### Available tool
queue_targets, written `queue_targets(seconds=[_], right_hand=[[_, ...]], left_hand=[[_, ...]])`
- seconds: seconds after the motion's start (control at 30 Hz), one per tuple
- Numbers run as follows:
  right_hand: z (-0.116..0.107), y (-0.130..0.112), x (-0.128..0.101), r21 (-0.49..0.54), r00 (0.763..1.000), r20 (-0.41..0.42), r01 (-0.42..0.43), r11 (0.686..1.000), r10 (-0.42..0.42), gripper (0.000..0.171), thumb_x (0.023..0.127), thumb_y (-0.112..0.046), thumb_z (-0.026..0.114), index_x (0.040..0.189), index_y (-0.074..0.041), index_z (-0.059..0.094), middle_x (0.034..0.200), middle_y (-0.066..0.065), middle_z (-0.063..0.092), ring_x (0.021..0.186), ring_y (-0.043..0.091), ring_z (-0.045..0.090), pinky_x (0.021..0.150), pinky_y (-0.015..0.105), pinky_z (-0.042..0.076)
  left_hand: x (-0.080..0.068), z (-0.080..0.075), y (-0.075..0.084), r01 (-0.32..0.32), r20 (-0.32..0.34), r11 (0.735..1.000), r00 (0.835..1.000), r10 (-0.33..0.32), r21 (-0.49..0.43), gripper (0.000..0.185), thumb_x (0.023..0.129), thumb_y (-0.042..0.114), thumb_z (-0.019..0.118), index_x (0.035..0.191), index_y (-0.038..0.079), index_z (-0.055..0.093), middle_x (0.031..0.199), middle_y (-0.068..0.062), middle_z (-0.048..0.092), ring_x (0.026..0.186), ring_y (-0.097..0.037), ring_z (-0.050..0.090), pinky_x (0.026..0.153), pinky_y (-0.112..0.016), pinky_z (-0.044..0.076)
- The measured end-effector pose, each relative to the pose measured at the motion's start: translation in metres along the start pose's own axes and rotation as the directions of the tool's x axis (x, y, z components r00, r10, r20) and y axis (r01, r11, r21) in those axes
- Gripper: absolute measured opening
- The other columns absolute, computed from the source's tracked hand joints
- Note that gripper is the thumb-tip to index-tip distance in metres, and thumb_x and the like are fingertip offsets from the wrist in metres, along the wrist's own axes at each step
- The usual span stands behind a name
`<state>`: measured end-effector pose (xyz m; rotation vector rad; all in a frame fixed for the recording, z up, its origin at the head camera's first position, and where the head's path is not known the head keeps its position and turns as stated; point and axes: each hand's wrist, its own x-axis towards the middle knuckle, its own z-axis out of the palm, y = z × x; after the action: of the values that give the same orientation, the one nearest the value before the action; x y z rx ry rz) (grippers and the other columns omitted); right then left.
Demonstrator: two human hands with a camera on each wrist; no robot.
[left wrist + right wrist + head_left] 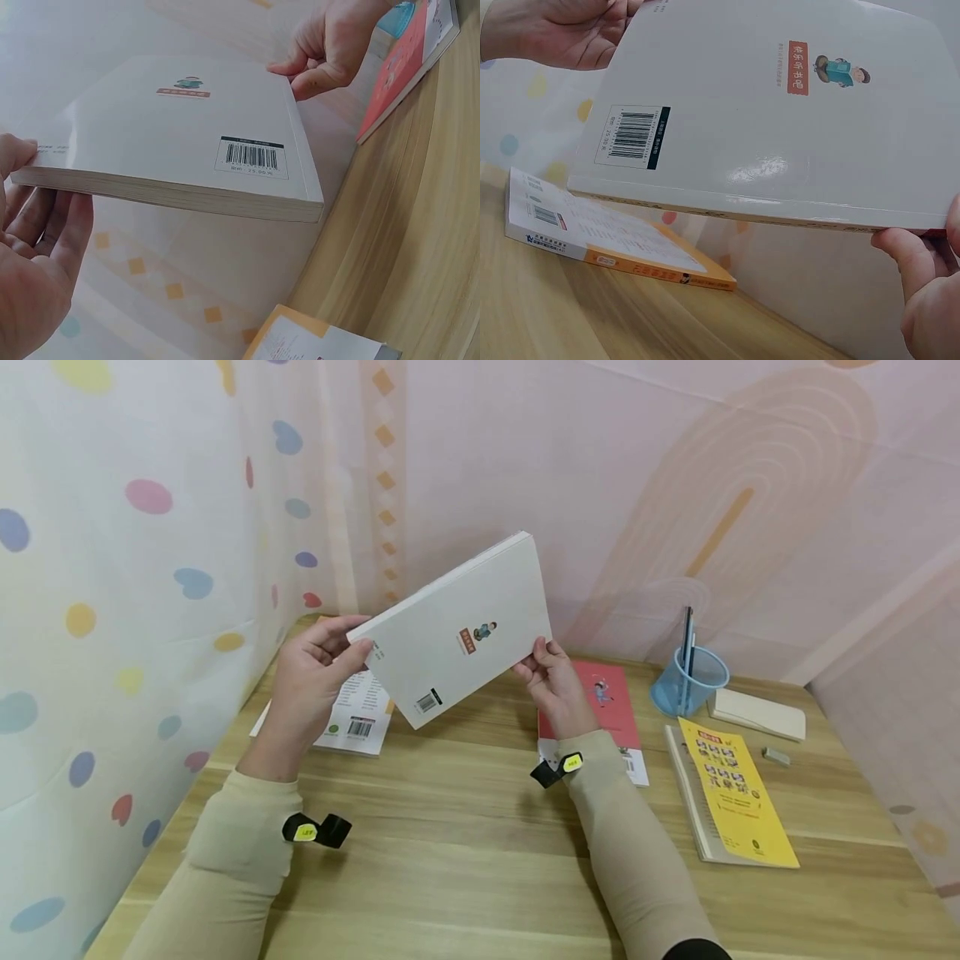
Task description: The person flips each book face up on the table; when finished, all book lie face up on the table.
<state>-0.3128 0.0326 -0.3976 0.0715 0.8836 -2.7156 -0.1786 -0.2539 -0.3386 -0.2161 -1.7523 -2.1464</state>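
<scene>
— While I watch the feed, tell me what my left hand (311,681) has.

— Your left hand pinches one corner of the white book (461,631), thumb on the back cover, fingers curled underneath. From the left wrist view the fingers (52,225) lie under the page edge.

— And my right hand (553,681)?

— It grips the opposite side of the same book, fingers bent round the edge; the right wrist view shows a fingertip (904,251) beneath the spine. The book is held in the air above the desk (450,852), tilted, back cover and barcode (428,701) toward me, over the desk's far edge.

— What do I see lying past my hands?

— Under my left hand, near the far left corner of the desk, a white and orange book (360,722) lies flat, barcode up. Just beyond my right wrist a red book (611,693) lies flat. Toward the far right corner stands a blue pen cup (690,681) with pens in it, and just beside it a cream notebook (757,714). Nearer me, by the right edge, a book with a yellow cover (738,793) lies flat, a small grey eraser (776,756) near it.
</scene>
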Motion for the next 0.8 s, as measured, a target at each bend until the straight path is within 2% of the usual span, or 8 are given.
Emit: queue_targets(seconds=[0.2,0.43,0.6,0.8], right_hand=[[-0.0009,0.0017,-0.0006,0.017,1.000,0.006,0.001,1.000,-0.001,0.024,0.103,-0.011,0.048,0.082,-0.005,0.059,0.082,0.007,0.067,0.077,0.018,0.072,0.063,0.035,0.062],[-0.0003,0.0017,0.0008,0.059,1.000,0.023,0.001,0.998,-0.002,0.020,0.102,-0.010,0.049,0.085,-0.004,0.059,0.087,0.010,0.070,0.084,0.021,0.074,0.067,0.039,0.062],[0.0007,0.0033,0.0009,0.064,1.000,0.018,0.018,0.998,-0.019,0.023,0.102,-0.009,0.049,0.082,-0.004,0.058,0.083,0.009,0.066,0.079,0.020,0.072,0.065,0.038,0.062],[0.0030,0.0075,0.0005,0.056,0.998,0.035,0.044,0.997,-0.046,0.027,0.102,-0.008,0.048,0.077,-0.004,0.058,0.079,0.006,0.062,0.075,0.019,0.071,0.064,0.035,0.062]], left_hand=[[-0.0022,0.0009,-0.0009,-0.025,0.023,1.000,0.999,0.025,-0.014,0.024,0.095,-0.001,0.068,0.118,0.004,0.071,0.100,-0.004,0.072,0.089,-0.014,0.068,0.076,-0.023,0.059],[-0.0046,0.0028,0.0004,-0.051,0.021,0.999,0.998,0.051,-0.009,0.025,0.094,-0.004,0.069,0.117,0.003,0.072,0.097,-0.005,0.069,0.086,-0.014,0.066,0.076,-0.023,0.059],[-0.0058,0.0023,0.0006,-0.066,0.017,0.998,0.998,0.066,-0.016,0.027,0.093,-0.007,0.067,0.117,0.003,0.071,0.100,-0.005,0.071,0.088,-0.014,0.066,0.076,-0.023,0.059],[-0.0072,0.0028,0.0015,-0.098,-0.003,0.995,0.995,0.098,0.022,0.028,0.092,-0.012,0.066,0.115,0.002,0.073,0.102,-0.003,0.072,0.089,-0.012,0.066,0.076,-0.021,0.059]])
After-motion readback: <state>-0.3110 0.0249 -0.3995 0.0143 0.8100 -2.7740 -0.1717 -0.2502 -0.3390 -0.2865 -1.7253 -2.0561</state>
